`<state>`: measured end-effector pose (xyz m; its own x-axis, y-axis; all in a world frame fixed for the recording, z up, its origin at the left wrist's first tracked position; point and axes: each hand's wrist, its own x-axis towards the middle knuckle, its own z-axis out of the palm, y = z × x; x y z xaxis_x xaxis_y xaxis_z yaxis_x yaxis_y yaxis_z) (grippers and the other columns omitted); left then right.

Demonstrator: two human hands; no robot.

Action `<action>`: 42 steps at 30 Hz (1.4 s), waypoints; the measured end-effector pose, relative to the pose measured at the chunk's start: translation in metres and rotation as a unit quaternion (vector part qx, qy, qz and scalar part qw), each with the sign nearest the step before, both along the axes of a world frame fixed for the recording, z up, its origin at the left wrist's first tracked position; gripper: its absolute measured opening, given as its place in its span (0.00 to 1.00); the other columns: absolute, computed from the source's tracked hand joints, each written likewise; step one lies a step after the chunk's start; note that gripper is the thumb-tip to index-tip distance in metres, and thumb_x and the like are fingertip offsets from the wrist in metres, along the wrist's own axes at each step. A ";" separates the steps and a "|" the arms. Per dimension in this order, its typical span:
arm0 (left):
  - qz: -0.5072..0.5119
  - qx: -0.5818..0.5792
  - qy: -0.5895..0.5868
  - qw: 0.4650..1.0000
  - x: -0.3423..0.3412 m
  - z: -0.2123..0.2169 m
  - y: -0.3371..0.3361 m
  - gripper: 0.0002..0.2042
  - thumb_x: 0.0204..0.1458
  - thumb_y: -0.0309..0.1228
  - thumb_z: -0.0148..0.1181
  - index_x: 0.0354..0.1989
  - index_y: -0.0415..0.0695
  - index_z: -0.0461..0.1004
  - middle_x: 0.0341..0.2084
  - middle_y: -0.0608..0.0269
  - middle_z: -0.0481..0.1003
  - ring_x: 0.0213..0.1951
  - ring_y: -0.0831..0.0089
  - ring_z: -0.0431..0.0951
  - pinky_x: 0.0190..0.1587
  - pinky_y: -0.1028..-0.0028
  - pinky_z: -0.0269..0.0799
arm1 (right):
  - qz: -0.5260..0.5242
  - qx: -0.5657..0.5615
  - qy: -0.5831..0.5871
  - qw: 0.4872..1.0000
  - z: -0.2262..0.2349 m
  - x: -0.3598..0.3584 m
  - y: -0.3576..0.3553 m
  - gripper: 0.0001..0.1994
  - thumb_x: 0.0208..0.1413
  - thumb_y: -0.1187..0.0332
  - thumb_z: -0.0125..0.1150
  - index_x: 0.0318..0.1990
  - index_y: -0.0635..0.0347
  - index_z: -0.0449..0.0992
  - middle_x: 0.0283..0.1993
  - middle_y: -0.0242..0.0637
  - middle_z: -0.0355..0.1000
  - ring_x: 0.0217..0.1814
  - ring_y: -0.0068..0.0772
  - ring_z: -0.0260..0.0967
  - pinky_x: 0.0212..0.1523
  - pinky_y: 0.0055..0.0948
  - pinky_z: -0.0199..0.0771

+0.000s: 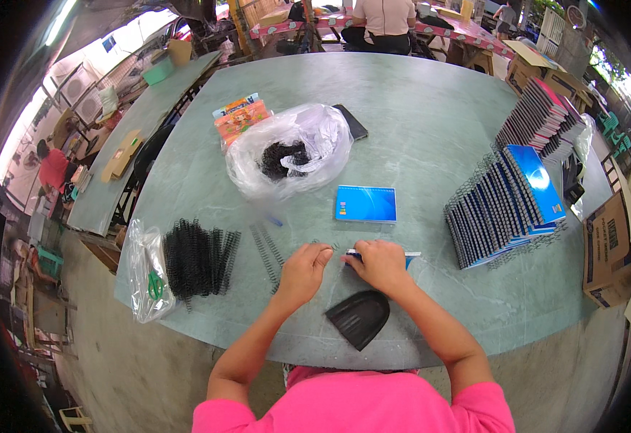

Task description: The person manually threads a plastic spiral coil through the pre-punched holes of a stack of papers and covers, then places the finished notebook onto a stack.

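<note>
My right hand [382, 265] grips a small blue notebook [412, 255] near the table's front edge, its pale page edge showing past my fingers. To its left, my left hand [305, 273] is closed in a pinch beside a thin dark spiral binding coil [335, 246], which is faint and partly hidden by the fingers. Just beyond both hands lies another blue notebook [366, 203], flat on the table. Loose coils [268, 249] rest left of my left hand. A black curved, ribbed piece [359, 319] sits between my forearms.
At left are a dense row of black coils [199, 258] and a plastic bag with green scissors [155, 286]. A plastic bag [290, 148] holding black material lies farther back, near a black phone-like object [351, 123]. Stacked blue notebooks [499, 209] and a cardboard box [610, 249] stand right.
</note>
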<state>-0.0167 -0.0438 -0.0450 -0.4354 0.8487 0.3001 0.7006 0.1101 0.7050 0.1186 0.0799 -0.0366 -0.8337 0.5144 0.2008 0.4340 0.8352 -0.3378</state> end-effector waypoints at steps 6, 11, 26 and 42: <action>-0.055 -0.003 0.014 0.998 0.018 0.001 0.000 0.14 0.53 0.36 0.54 0.43 0.39 0.72 0.29 0.51 0.74 0.29 0.59 0.75 0.33 0.68 0.70 | -0.007 -0.003 0.014 1.000 -0.001 0.002 0.005 0.14 0.46 0.55 0.59 0.22 0.56 0.72 0.22 0.41 0.71 0.27 0.45 0.71 0.27 0.43 0.69; -0.100 -0.042 -0.023 0.994 0.021 -0.007 0.005 0.18 0.54 0.38 0.51 0.50 0.43 0.69 0.34 0.50 0.74 0.33 0.56 0.75 0.36 0.64 0.70 | 0.011 -0.002 0.009 1.000 -0.006 0.004 0.007 0.13 0.45 0.56 0.60 0.23 0.57 0.72 0.23 0.42 0.72 0.28 0.45 0.72 0.28 0.42 0.69; -0.046 -0.028 -0.070 0.996 0.029 0.009 0.011 0.10 0.53 0.34 0.55 0.33 0.39 0.73 0.22 0.52 0.74 0.24 0.63 0.74 0.28 0.70 0.68 | 0.030 -0.045 -0.005 0.999 -0.002 0.011 0.011 0.11 0.46 0.61 0.59 0.24 0.60 0.72 0.24 0.46 0.72 0.29 0.48 0.72 0.30 0.44 0.69; -0.031 -0.184 0.013 0.982 0.011 0.019 0.013 0.11 0.51 0.34 0.56 0.38 0.41 0.71 0.26 0.51 0.72 0.34 0.55 0.74 0.34 0.62 0.68 | 0.036 -0.089 0.052 0.994 0.006 0.022 0.006 0.09 0.51 0.63 0.55 0.35 0.58 0.73 0.28 0.44 0.73 0.32 0.49 0.72 0.31 0.43 0.69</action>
<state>-0.0060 -0.0304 -0.0263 -0.3759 0.9264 -0.0225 0.7307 0.3112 0.6077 0.1408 0.0864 -0.0301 -0.8493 0.4887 0.1995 0.3298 0.7864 -0.5223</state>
